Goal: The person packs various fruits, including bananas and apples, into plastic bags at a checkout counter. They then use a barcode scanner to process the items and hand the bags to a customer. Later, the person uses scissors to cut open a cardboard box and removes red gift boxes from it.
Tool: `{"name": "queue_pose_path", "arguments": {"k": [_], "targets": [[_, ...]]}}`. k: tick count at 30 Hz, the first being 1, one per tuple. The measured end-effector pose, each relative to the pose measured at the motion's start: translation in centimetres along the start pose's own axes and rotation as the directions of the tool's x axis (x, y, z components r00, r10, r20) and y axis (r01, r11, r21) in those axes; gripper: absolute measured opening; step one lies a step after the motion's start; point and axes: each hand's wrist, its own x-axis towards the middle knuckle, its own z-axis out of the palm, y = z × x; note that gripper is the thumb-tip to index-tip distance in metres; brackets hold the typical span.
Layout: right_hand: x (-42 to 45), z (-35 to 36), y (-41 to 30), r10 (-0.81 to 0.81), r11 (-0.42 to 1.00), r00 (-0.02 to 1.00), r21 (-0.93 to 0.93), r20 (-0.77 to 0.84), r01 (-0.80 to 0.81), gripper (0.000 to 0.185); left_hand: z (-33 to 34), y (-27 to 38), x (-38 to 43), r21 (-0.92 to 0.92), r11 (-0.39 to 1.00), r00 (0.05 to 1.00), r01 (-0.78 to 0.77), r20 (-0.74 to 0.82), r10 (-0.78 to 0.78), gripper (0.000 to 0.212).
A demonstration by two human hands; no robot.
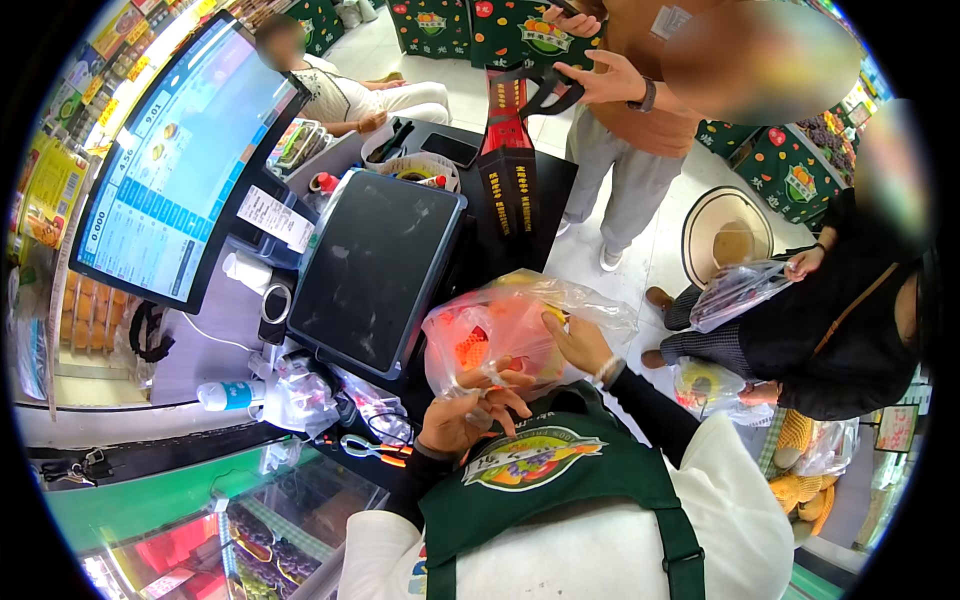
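In front of my chest is a clear plastic bag (pixel 510 334) holding fruit, some of it wrapped in red-orange foam netting (pixel 472 347). My left hand (pixel 469 412) grips the gathered film at the bag's near left side, its fingers partly curled. On the opposite side, my right hand (pixel 581 345) holds the bag near its rim, the thumb beside something yellow inside. Film and fingers hide part of the contents. Just left of the bag, the black scale platform (pixel 379 270) bears nothing.
A tilted screen (pixel 187 157) and a receipt printer (pixel 262 225) stand left. Beyond the scale are a black-and-red shopping bag (pixel 510 172) and a phone (pixel 448 150). Orange-handled scissors (pixel 375 450) lie near my left forearm. A person with a phone (pixel 570 7) stands opposite; another (pixel 832 330) holds bags at right.
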Motion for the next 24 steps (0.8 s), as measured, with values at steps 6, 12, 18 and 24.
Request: {"name": "queue_pose_path", "arguments": {"k": [6,12,18,24], "targets": [[5.2,4.4,4.6,-0.053,0.969,0.995,-0.235,0.084,0.071,0.032,1.2,0.4,-0.6,0.262,0.947,0.982,0.186,-0.014,-0.189,0.056],[6.7,4.3,4.6,-0.053,0.940,0.996,-0.334,0.068,0.073,0.032,0.3,-0.2,-0.8,0.291,0.903,0.939,0.315,0.043,-0.342,0.043],[8.4,5.8,5.3,-0.086,0.933,0.995,-0.346,0.047,0.096,0.033,1.1,-2.0,1.9,0.634,0.715,0.882,0.295,0.108,-0.460,0.025],[12.4,5.8,4.7,-0.130,0.943,0.991,-0.303,0.043,0.137,0.033,3.4,-3.2,5.3,0.723,0.645,0.855,0.247,0.151,-0.496,0.033]]}}
